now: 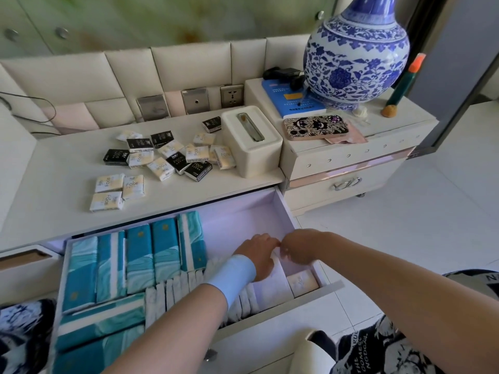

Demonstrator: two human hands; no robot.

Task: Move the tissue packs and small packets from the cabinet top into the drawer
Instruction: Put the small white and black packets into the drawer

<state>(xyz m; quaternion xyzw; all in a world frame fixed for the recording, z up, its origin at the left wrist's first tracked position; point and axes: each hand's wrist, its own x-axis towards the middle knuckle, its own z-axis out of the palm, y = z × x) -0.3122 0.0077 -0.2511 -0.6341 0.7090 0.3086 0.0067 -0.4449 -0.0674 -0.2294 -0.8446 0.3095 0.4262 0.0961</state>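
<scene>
Both hands, left hand (256,255) w/ pale blue wristband & right hand (299,249), met fingertips-together over a white paper-like divider (272,290) in the open white drawer (286,211), grip unclear; prob. arranging step, next reach up to small cream & black tissue packs (167,155) on cabinet top (54,168).

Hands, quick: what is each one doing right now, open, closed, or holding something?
Left hand: down in the drawer, fingers on a white packet; grip cannot be told.
Right hand: fingers curled at the same packet's top; grip cannot be told.
</scene>
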